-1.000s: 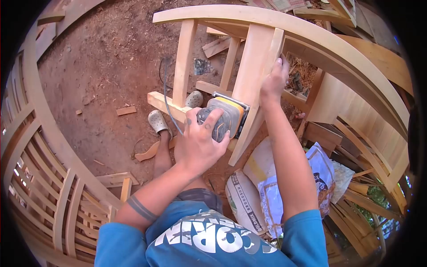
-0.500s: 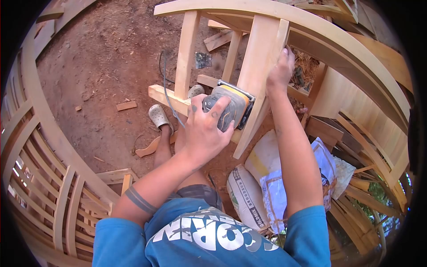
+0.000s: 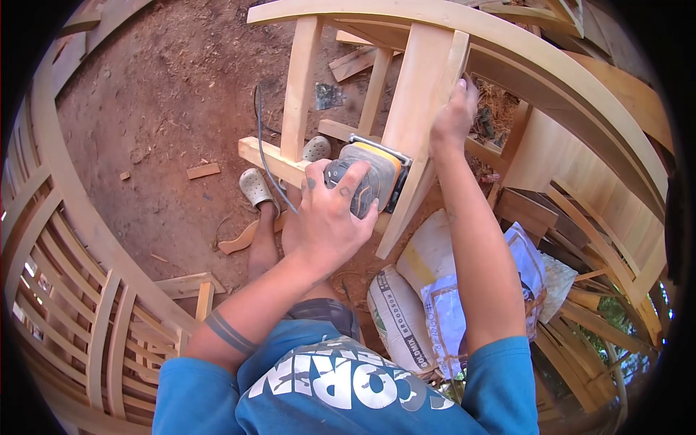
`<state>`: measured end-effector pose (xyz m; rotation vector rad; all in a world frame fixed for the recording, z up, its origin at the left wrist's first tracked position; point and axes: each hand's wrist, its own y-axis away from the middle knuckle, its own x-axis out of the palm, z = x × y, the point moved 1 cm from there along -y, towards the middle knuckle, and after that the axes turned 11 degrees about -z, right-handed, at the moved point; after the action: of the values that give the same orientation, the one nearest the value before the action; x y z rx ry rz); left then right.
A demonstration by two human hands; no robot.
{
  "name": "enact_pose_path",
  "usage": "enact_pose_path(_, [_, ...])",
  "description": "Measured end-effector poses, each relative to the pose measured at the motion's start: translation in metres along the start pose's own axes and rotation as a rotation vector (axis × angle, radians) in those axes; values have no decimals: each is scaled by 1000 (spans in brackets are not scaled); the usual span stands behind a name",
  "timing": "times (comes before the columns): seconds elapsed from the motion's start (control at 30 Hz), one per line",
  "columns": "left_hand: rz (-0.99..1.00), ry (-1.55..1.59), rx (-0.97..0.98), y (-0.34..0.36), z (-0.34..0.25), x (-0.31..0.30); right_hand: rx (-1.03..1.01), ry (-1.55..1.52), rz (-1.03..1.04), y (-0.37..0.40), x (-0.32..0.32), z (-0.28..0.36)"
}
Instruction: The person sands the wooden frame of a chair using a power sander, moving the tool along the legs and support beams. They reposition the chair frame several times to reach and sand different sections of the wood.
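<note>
My left hand [image 3: 332,217] is wrapped over the top of an electric sander [image 3: 380,168], grey and black with a yellow band. The sander's flat pad rests against the lower end of a pale wooden panel [image 3: 420,90], part of an unpainted chair frame. At the panel's right edge, my right hand [image 3: 454,119] grips the wood, its fingers partly hidden behind the edge. A curved rail [image 3: 362,10] of the same frame arches above both hands. A dark power cord [image 3: 262,141] hangs down to the left of the sander.
Printed sacks [image 3: 399,315] lie below my right forearm. Slatted wooden furniture [image 3: 109,333] stands at the left, and more wooden parts [image 3: 580,362] are stacked at the right. Wood offcuts [image 3: 203,171] lie on the reddish dirt ground [image 3: 167,94], near my clog-clad feet.
The whole view has shifted very slightly, with the frame and sander a little further left. Both hands keep their holds, and the sander stays at about the same spot on the panel.
</note>
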<state>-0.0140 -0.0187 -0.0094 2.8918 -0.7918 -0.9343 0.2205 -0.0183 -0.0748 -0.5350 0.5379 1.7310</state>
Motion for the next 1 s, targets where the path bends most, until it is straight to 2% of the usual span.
enact_pose_path(0.23, [54,-32,-72,-2,14,-6,14,-45,24,-3,1,-6])
enact_pose_path(0.33, [66,-29,-96,0,2,-5,-11,-29,16,-4,1,-9])
enact_pose_path(0.43, [-28,-20,-41,5,-1,3,-20,-55,20,-8,2,-14])
enact_pose_path(0.63, [-137,64,-56,-4,-3,10,-28,-49,10,-8,3,-11])
enact_pose_path(0.87, [-115,47,-11,-23,-1,9,7,70,9,1,-2,8])
enact_pose_path(1.0, [-94,-2,-9,-4,0,5,-3,-28,11,-7,2,-12])
